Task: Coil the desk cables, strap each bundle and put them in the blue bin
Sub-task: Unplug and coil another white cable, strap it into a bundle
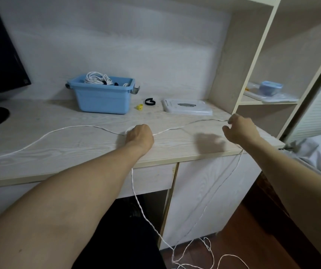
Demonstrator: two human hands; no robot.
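Roughly halfway, judging by what's lying about. Desk [62, 136] carries everything; the blue bin [103, 96] sits well beyond the left hand [139, 135], toward the wall, and already holds at least one white coiled bundle [97, 78] w/ a dark strap on it, so that part looks done.

Still loose: one long white cable [47, 133]. It runs across the desk from far left of the left hand, through that hand, on to the right hand [240, 131], then drops off the desk edge and lies in a tangle on the floor [194, 255] below both arms. No coil started yet as far as I can see, though a small loop at the left knuckles is hard to read.

Left hand: fingers curled round the cable, fist resting on the desk. Right hand: fingers curled, fingertips look to pinch the cable near the shelf upright [250, 65]; contact is small, so not 100% sure.

Black strap [150, 101] lies beyond and between the hands, just right of the bin, unused, prob. for this cable. A small yellow piece [140, 106] lies beside it.

Left to do: coil, strap, drop in bin.
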